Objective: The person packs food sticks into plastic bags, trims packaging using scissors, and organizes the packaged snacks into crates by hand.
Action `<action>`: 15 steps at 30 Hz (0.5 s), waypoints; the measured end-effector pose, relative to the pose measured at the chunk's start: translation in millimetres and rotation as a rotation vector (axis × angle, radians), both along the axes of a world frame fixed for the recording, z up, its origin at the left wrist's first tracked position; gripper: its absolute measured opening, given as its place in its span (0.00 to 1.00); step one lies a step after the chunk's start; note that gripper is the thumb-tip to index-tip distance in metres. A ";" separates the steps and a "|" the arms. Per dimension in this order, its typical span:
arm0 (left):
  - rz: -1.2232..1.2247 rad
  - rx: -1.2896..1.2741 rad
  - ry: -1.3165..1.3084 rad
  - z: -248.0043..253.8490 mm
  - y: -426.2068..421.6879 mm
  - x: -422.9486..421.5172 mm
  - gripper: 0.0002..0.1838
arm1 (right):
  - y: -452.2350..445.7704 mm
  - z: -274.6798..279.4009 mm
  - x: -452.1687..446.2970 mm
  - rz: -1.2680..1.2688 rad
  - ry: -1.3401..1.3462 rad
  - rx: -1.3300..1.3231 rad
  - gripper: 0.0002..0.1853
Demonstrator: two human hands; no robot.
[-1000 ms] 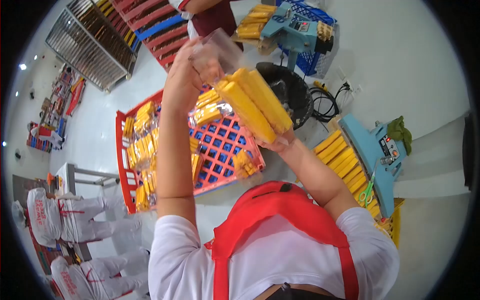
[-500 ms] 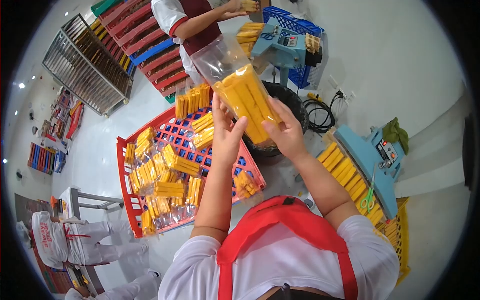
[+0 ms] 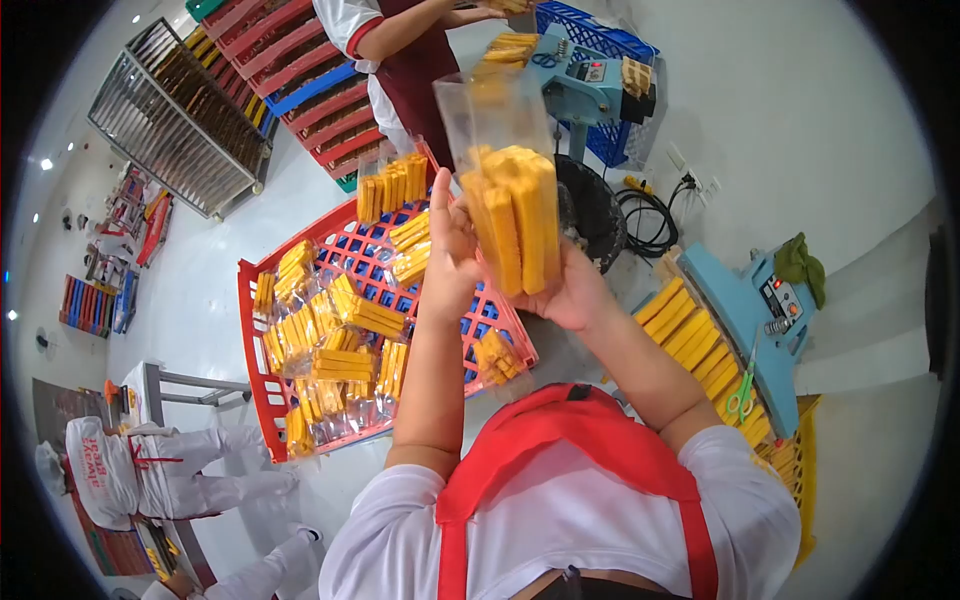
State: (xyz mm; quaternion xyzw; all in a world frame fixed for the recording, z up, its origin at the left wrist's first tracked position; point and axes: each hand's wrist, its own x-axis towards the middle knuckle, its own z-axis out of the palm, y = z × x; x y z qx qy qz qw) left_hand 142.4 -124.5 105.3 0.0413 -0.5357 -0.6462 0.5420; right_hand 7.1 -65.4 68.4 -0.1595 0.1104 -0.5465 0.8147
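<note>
A clear plastic bag of yellow sticks (image 3: 515, 220) is upright in front of me, its upper part unfilled and its top edge upward. My right hand (image 3: 570, 290) cups the lower right side and bottom of the bag, with its fingers mostly hidden behind. My left hand (image 3: 452, 255) is against the left side, thumb near the lower edge, one finger pointing up and the others partly behind the bag. Below and to the left, a red crate (image 3: 257, 365) holds several similar filled bags (image 3: 345, 365).
On the right a blue sealing machine (image 3: 745, 310) stands beside rows of yellow sticks (image 3: 690, 340), with green-handled scissors (image 3: 740, 400) on it. A black bin (image 3: 595, 215) is beyond my hands. A co-worker (image 3: 400, 50) stands near another blue machine (image 3: 585, 85).
The bag has turned from slanting to nearly upright. My right hand has shifted to its lower end, and my left hand has a finger raised along its side.
</note>
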 end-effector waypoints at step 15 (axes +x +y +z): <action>0.259 -0.431 -0.381 -12.5 58.2 -1.2 0.65 | 0.7 15.3 -6.8 -0.195 0.270 -0.363 0.21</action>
